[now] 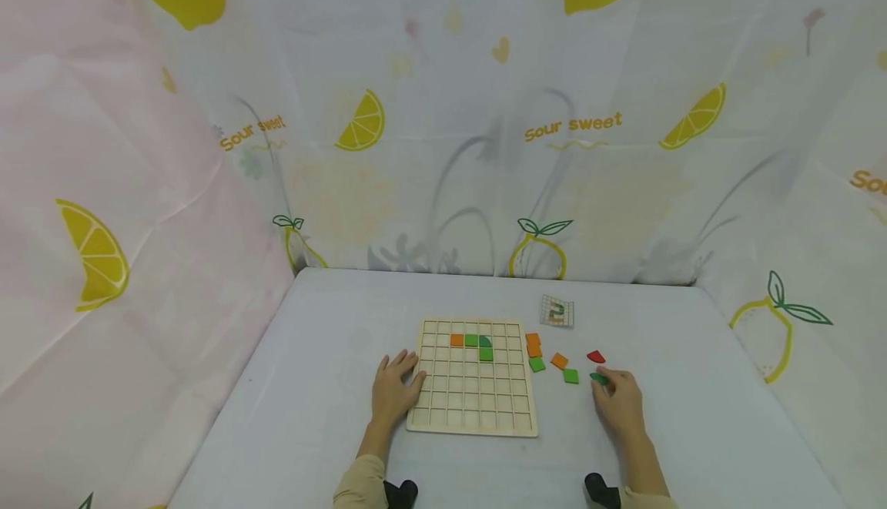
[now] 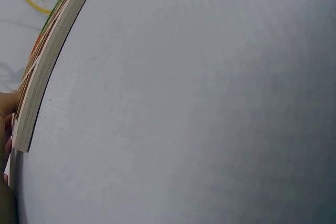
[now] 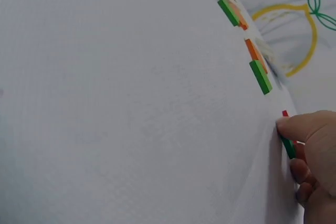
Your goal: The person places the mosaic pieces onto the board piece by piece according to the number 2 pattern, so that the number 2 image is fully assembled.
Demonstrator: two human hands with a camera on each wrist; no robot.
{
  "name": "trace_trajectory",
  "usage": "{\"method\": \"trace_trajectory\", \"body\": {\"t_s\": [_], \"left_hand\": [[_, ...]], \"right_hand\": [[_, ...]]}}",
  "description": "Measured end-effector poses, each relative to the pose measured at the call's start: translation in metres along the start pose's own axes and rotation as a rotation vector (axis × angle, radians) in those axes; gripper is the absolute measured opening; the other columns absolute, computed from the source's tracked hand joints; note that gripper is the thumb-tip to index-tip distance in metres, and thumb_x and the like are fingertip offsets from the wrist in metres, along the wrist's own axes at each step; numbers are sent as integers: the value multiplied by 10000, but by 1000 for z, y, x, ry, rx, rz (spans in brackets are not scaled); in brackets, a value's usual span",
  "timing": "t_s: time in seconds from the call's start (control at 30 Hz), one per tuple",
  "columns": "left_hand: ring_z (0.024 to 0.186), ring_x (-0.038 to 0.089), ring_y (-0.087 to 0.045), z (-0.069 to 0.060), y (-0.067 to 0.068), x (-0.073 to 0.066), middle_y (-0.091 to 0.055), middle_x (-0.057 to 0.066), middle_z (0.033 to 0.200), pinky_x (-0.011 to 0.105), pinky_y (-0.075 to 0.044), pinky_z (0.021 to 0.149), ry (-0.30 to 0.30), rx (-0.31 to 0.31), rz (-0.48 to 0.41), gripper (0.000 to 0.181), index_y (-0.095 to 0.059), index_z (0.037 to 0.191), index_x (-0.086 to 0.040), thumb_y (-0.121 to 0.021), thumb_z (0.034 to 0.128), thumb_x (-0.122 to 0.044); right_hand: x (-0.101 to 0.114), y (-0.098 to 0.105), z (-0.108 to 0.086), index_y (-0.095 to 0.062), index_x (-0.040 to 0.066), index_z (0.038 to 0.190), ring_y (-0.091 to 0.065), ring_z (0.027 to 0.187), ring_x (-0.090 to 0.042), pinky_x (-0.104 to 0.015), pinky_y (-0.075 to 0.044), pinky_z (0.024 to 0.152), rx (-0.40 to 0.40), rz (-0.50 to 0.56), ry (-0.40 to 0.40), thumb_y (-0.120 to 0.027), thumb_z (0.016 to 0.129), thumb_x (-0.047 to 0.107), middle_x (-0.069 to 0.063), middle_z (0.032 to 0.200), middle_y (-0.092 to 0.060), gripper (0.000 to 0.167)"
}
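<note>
The head camera looks from above the near side of the bench point(image 1: 312, 386), facing forward and down, far enough back to take in the whole board point(image 1: 473, 401) at six o'clock, the right grip point(image 1: 621, 403) between four and five, and the printed backdrop point(image 1: 443, 185) toward twelve. The left wrist camera sits low and close, skimming the bench, so the board's edge slants through ten o'clock and the left grip point(image 2: 6, 114) is clipped at nine. The right wrist camera looks similarly low, the right grip near at four, green tiles point(image 3: 261, 77) between one and three. Board and bench appear in all three views; head and right wrist also share the tiles.
</note>
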State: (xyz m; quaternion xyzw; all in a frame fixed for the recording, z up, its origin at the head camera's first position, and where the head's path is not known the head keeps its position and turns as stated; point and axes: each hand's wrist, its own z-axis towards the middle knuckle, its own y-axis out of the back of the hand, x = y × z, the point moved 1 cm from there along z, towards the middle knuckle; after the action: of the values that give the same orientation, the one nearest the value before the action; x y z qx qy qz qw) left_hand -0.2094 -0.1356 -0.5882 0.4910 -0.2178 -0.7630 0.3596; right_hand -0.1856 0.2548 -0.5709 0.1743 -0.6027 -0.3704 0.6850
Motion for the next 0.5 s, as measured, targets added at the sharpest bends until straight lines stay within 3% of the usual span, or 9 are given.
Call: {"method": "trace_trajectory", "body": {"t_s": [0.17, 0.37, 0.43, 0.5], "left_hand": [[1134, 324, -586, 0, 0, 0, -670, 145, 1124, 508, -313, 1098, -5, -5, 6, 340, -683, 1073, 9, -727, 780, -160], [1137, 326, -584, 0, 0, -2, -670, 147, 1125, 512, -310, 1098, 2, 1, 0, 341, -680, 1074, 11, -724, 781, -158], [1135, 327, -585, -1, 0, -2, -670, 146, 1124, 514, -313, 1096, 0, 1, 1, 340, -681, 1074, 9, -722, 781, -159], [1129, 328, -588, -1, -1, -1, -672, 146, 1120, 516, -320, 1090, -8, -4, 4, 338, -683, 1071, 9, -723, 779, -158]], "right_hand": [[-1, -3, 3, -662, -99, 1025, -539, 783, -277, -338, -461, 627, 18, -67, 37, -702, 816, 93, -226, 907, -585, 286], [0, -2, -2, -654, -107, 1024, -584, 797, -280, -395, -504, 687, 4, -37, -30, -731, 801, 140, -172, 840, -645, 341], [1, 1, -2, -642, -100, 1066, -572, 808, -280, -370, -498, 683, 38, -13, -4, -735, 789, 114, -194, 903, -630, 362], [1, 5, -1, -643, -86, 1080, -578, 861, -302, -360, -515, 701, 83, -5, 76, -728, 778, 61, -214, 991, -606, 347]]}}
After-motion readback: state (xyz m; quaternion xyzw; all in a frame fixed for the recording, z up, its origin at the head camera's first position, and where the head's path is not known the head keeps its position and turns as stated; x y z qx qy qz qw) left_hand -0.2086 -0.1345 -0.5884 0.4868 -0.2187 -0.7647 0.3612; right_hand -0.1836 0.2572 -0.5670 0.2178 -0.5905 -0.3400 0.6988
